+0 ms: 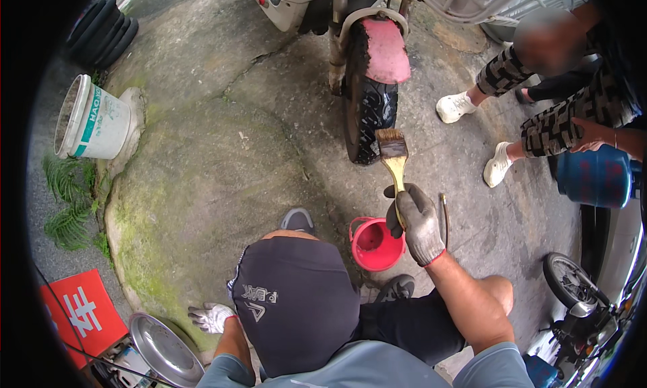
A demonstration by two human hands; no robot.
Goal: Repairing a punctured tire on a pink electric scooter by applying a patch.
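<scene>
My right hand (418,223), in a grey-and-white work glove, grips the handle of a flat paintbrush (396,160). The brush points away from me, its dark-stained bristles close to the lower edge of a black tyre (377,108); whether they touch it I cannot tell. Wet, shiny streaks mark the tread, and a pink covering (386,51) lies over the upper part of this front wheel. Just left of my right hand stands a small red bucket (361,254), with some dark contents low inside. My gloved left hand (212,318) is off to the left by my knee, fingers spread, holding nothing.
Another person in patterned trousers (573,128) sits at the right, white shoes near the wheel. A thin hose (445,219) lies beside my right hand. A white bucket (111,125) and stacked tyres (101,34) stand left; a metal basin (162,344) is lower left.
</scene>
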